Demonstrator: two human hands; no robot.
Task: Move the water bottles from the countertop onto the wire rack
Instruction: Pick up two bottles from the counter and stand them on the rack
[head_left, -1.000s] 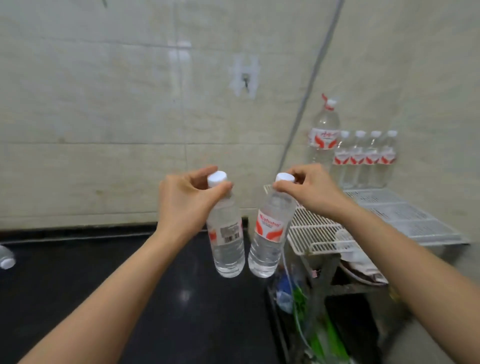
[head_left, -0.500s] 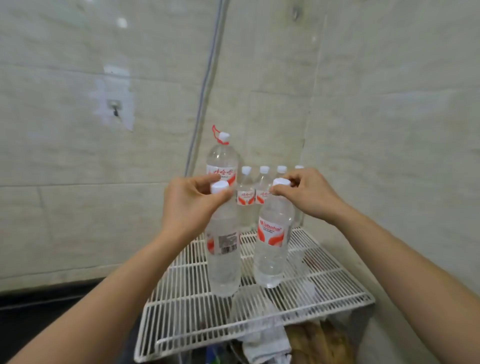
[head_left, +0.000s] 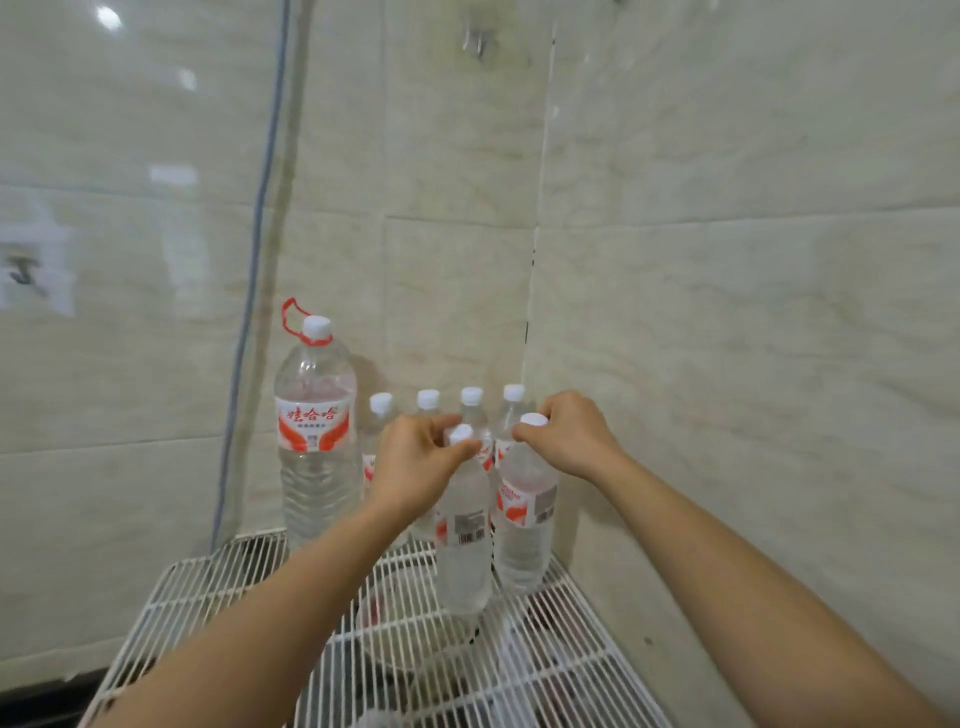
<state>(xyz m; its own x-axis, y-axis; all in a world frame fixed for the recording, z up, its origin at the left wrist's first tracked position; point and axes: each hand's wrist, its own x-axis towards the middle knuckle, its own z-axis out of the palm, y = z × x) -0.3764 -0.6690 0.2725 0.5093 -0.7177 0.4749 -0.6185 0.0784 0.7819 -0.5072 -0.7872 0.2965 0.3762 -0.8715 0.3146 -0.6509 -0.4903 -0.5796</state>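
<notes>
Head view. Bright, even, diffuse indoor light with a faint yellow-green cast. The glossy tiled wall (head_left: 727, 312) carries glare at upper left: one round hot spot and pale rectangular reflections. The large bottle (head_left: 317, 447) throws a soft, faint shadow on the wall to its right. Wide-angle distortion bows the tile joints and the blue cable (head_left: 258, 208) and stretches the forearms (head_left: 753, 597) toward the lower edge. Focus is soft overall. Label print on the near water bottle (head_left: 464, 561) is smeared, and the bars of the wire rack (head_left: 218, 587) are slightly blurred.

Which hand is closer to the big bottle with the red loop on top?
Left. The left hand pinches a small bottle by its cap, just right of the big bottle; the right hand holds the other small bottle farther right.
</notes>
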